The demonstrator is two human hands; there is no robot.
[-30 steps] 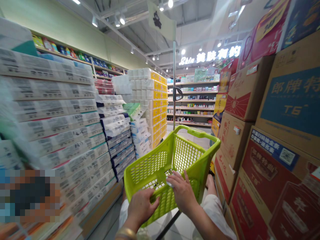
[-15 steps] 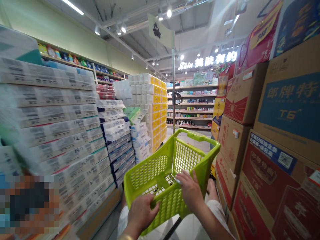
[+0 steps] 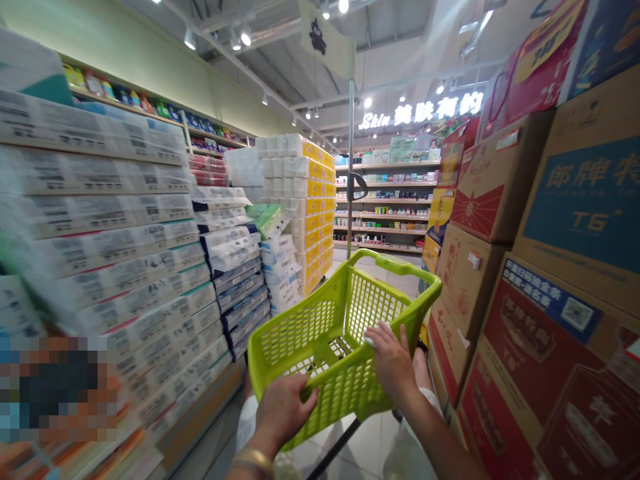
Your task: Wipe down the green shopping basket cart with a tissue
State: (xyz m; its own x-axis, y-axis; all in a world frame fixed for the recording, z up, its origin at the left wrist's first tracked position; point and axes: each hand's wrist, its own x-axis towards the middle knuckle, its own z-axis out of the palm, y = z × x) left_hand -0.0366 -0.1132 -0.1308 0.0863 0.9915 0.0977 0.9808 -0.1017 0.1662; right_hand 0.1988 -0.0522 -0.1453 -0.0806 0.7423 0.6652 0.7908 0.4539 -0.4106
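Observation:
A lime-green plastic shopping cart basket [image 3: 295, 323] with perforated walls stands tilted in front of me, and I see nothing inside it. My left hand [image 3: 286, 410] wraps its fingers over the near rim, thumb on the outer side. On the same rim, farther right, lies my right hand [image 3: 393, 357], its fingers reaching over to the inside. Something small and white, like a wadded tissue [image 3: 371, 341], shows at its fingertips. A dark metal bar [image 3: 336, 450] runs below the basket. A gold bangle [image 3: 253, 460] circles my left wrist.
Stacked tissue packs [image 3: 120, 220] line the left side, with yellow-and-white packs [image 3: 313, 210] beyond. Cardboard cartons [image 3: 545, 347] rise close on the right. A flag pole [image 3: 351, 167] stands past the cart, before stocked shelves [image 3: 385, 203]. Pixelation hides the lower left.
The view has shifted slightly, so the flag and cartons sit higher and farther right. My right hand has moved slightly right and up with the rim. My left hand keeps its grip.

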